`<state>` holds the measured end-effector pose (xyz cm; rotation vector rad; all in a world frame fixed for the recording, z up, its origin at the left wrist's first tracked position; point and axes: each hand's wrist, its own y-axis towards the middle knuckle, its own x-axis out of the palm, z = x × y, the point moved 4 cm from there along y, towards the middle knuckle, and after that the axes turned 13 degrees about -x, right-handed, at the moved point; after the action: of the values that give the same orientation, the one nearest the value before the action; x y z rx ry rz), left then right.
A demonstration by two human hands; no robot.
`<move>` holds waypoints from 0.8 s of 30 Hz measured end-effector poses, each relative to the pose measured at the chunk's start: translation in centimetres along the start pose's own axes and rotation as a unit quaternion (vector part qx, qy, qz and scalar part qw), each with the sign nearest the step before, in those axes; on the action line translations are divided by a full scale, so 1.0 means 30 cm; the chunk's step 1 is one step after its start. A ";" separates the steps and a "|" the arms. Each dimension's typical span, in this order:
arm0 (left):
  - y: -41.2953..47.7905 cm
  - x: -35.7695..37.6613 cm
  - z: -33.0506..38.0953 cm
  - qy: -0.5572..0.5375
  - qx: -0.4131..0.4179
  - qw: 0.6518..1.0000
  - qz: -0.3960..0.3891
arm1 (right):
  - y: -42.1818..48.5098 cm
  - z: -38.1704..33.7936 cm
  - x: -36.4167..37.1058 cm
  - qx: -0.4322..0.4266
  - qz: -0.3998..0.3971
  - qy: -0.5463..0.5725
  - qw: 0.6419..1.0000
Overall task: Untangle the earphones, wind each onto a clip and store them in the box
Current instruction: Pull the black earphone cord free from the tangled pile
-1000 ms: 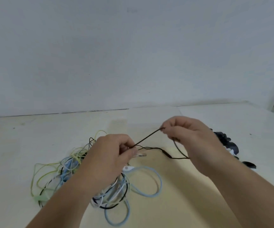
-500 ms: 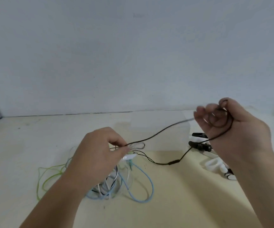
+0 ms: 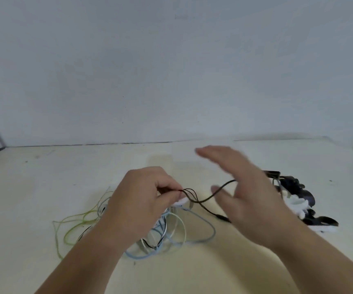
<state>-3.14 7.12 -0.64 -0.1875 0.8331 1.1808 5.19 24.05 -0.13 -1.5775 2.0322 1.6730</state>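
Above tangle (image 3: 163, 230), L hand (image 3: 141, 200) pinches black cord (image 3: 205, 199) as before; R hand (image 3: 249, 198) now flat-open, closer in.

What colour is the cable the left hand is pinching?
Black or very dark brown; the cable at the left hand shows best in the head view.

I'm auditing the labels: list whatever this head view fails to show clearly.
- Right hand: motion-blurred; the thin dark earphone cable vanishes behind it.
- Tangled pile of blue, green and white cables: middle hidden under the left hand.
- Black and white plastic clips: blurry, partly behind the right hand.
- Storage box: not identifiable.
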 end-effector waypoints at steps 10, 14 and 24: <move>-0.009 0.040 0.014 0.033 0.046 0.998 0.019 | -0.002 0.006 0.065 0.092 -0.008 0.239 0.967; -0.010 0.047 0.021 0.029 0.034 0.999 0.011 | -0.002 0.016 0.089 0.185 0.029 0.429 0.884; -0.014 -0.012 -0.027 0.110 -0.074 0.988 -0.079 | 0.033 0.077 -0.049 0.199 0.233 0.638 0.707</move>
<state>-3.20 6.24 -1.09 -0.5041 0.9055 1.0851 3.98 26.62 0.49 -2.4270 3.1807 -0.2911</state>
